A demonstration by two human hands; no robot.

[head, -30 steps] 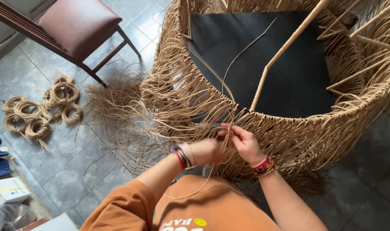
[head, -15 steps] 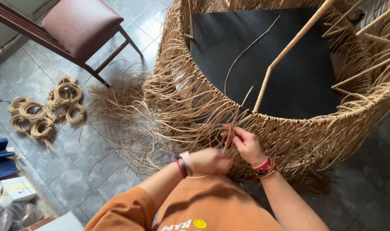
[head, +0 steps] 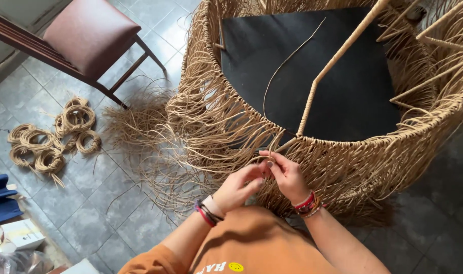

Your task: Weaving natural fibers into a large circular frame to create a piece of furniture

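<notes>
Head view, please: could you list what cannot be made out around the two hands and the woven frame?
- Head view: the left hand and right hand meet at the woven frame; their fingers hide how the thin strand is gripped.
- The frame's right side and top are cut off by the picture edges.
- The chair is cut off at the top-left corner.
- The box at bottom left is too small to identify.

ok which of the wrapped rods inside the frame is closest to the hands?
The long diagonal rod, whose lower end meets the woven rim just above the right hand. The other rods sit at the far right.
</notes>
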